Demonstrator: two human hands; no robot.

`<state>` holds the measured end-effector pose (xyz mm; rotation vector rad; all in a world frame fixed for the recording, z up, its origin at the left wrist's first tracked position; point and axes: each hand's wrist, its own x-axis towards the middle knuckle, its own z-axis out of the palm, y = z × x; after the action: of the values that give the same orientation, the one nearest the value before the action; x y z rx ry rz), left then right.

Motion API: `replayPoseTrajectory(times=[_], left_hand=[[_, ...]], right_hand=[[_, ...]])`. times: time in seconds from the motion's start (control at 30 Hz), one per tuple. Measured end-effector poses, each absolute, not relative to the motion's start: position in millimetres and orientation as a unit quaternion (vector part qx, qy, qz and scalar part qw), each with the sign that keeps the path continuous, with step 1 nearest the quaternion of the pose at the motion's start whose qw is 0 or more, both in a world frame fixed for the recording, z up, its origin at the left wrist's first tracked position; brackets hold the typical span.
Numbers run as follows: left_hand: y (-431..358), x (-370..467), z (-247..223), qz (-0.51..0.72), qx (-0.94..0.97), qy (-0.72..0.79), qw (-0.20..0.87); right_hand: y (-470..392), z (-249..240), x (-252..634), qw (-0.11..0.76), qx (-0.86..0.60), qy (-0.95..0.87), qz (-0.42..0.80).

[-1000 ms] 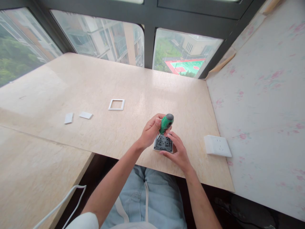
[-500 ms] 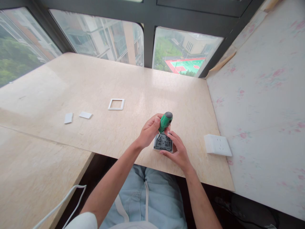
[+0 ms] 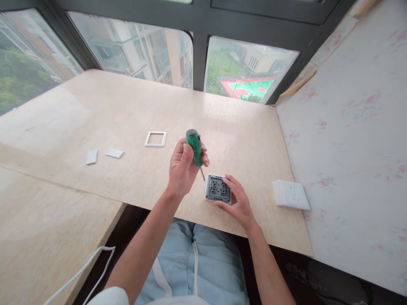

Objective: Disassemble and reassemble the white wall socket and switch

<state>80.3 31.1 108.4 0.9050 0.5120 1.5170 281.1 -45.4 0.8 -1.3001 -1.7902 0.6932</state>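
Observation:
My left hand (image 3: 184, 167) is closed round the green handle of a screwdriver (image 3: 195, 148). Its metal tip points down, to the left of a switch module (image 3: 218, 189) and apart from it. That module has a dark grey face with a white edge and lies near the front edge of the counter. Fingers and thumb of my right hand (image 3: 237, 201) grip its right side. Farther left on the counter are a white rectangular frame (image 3: 155, 145) and two small white plates, one (image 3: 115, 153) nearer the frame and one (image 3: 92, 156) beyond it.
A white socket box (image 3: 291, 195) stands at the right against the flowered wall (image 3: 349, 148). Windows (image 3: 133, 51) line the back of the beige counter (image 3: 111, 114). At the lower left, a white cable (image 3: 79, 273) crosses the gap by the counter's edge.
My left hand has moved left with the screwdriver, whose tip has come away from the switch module. My right hand stays on the module.

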Motion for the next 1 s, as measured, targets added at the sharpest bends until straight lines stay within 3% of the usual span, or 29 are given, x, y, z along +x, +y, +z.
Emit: replayPoseTrajectory(times=[0.2,0.43,0.73,1.0], left_hand=[[39,43,94,0.673,0.465,0.368,0.441],[30,34,65,0.427,0.730,0.494,0.201],[47,47,33,0.248,0.775,0.563,0.143],[56,47,16,0.246,0.789,0.548,0.128]], right_hand=[[-46,1,281,0.397,-0.522,-0.706,0.268],[-46,-5,281,0.398,-0.531,-0.693,0.281],[-48,-12,280,0.415,-0.537,-0.665,0.312],[-48,-17,281,0.424,-0.540,-0.652,0.321]])
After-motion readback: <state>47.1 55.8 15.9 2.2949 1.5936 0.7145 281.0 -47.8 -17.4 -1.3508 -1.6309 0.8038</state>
